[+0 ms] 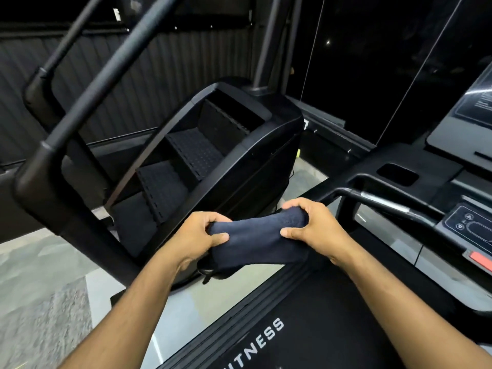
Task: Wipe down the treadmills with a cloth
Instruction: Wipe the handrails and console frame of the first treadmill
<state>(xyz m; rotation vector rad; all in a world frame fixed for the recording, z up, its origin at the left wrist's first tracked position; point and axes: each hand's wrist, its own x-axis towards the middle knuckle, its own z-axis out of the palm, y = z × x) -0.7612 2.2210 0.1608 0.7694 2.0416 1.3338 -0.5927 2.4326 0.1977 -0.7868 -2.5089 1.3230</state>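
Note:
A dark blue cloth (259,239) is bunched between both hands in the middle of the view. My left hand (198,233) grips its left end with curled fingers and thumb. My right hand (312,226) grips its right end the same way. Beneath and to the right lies a black treadmill, its belt (306,323) printed with white letters, its handrail (378,202) and console panel (468,222) just right of my right hand. The cloth is held in the air, touching no part of the treadmill.
A black stair-climber machine (202,161) with textured steps stands at the left, its thick handrails (53,145) crossing the upper left. Grey floor (40,288) shows at the lower left. Dark glass panels (372,62) and a ribbed wall are behind.

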